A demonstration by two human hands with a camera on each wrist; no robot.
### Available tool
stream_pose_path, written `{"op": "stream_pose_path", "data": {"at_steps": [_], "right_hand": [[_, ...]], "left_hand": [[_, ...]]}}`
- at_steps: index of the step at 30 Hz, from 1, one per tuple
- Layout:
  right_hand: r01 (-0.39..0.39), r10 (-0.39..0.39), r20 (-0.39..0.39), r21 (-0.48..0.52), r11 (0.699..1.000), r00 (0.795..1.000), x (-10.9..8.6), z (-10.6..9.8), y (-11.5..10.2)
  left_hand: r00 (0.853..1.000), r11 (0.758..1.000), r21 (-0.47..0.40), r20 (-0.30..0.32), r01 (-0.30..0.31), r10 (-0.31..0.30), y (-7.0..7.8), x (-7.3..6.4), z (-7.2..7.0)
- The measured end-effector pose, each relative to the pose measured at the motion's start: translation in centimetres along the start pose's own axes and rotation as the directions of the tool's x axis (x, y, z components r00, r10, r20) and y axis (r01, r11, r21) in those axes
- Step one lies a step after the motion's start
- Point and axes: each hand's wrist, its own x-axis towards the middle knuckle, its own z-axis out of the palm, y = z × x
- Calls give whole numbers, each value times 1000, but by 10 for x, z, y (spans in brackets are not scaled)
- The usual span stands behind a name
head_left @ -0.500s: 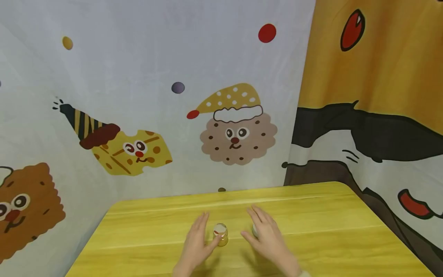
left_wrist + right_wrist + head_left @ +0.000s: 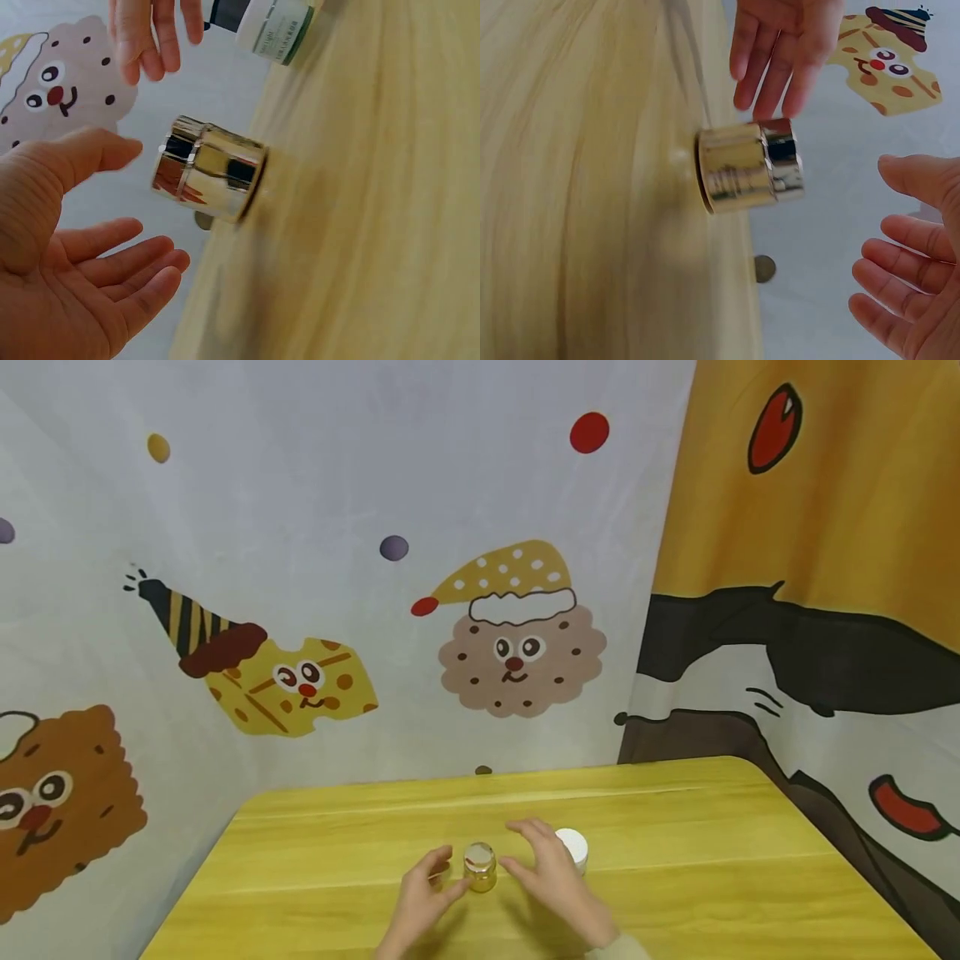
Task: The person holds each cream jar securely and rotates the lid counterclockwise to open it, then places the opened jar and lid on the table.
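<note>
both hands flank the gold jar; white jar's label unreadable.

Both hands low, fingers relaxed, palms facing inward.

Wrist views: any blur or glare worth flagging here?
Left wrist view: the table is smeared by blur, and the gold jar mirrors bright and dark patches. Right wrist view: the wood grain is soft, the jar shows glare bands. Head view: evenly lit and sharp, with the table edges bowed.
</note>
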Motion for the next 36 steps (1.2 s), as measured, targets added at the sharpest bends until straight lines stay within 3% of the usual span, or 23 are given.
{"op": "stream_pose_path", "data": {"at_steps": [8,18,24,30,36], "right_hand": [[-54,43,90,130,990,995,7,19,2],[-84,55,173,164,983,983,15,29,2],[-102,67,210,161,982,975,18,33,2],[-131,89,260,150,980,961,21,34,1],[-131,88,255,154,979,963,21,35,-1]], "left_hand": [[997,996,-54,36,67,-65,-7,4,9],[997,994,-76,3,73,-73,-16,12,23],[998,997,-50,-23,61,-62,-18,15,27],[999,998,-21,-9,53,-53,-19,18,30],[998,998,-27,-19,59,-60,-21,19,31]]}}
